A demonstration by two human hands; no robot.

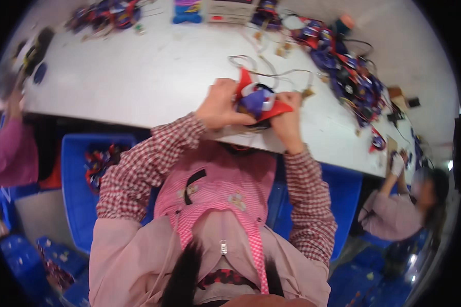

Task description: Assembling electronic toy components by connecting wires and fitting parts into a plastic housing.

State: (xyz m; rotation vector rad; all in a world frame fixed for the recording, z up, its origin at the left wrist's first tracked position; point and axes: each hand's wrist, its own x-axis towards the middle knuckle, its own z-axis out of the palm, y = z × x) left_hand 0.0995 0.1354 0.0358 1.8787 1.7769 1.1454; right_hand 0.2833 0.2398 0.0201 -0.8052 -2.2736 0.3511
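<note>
Between my two hands, just over the near edge of the white table (138, 77), is a shiny purple, red and white fabric piece (259, 99) with pointed red tips. My left hand (220, 106) grips its left side, the thumb lying along the lower edge. On the other side my right hand (288, 122) pinches it beside a red tip. Thin wires (276, 75) with small tan ends trail from behind it onto the tabletop. The underside of the piece is hidden.
A long heap of similar wired pieces (351, 84) covers the table's right side; another pile (112, 15) lies far left. A blue packet (187, 12) and a box (230, 11) stand at the back. Blue bins (72, 199) flank me. People sit left (13, 151) and right (394, 212).
</note>
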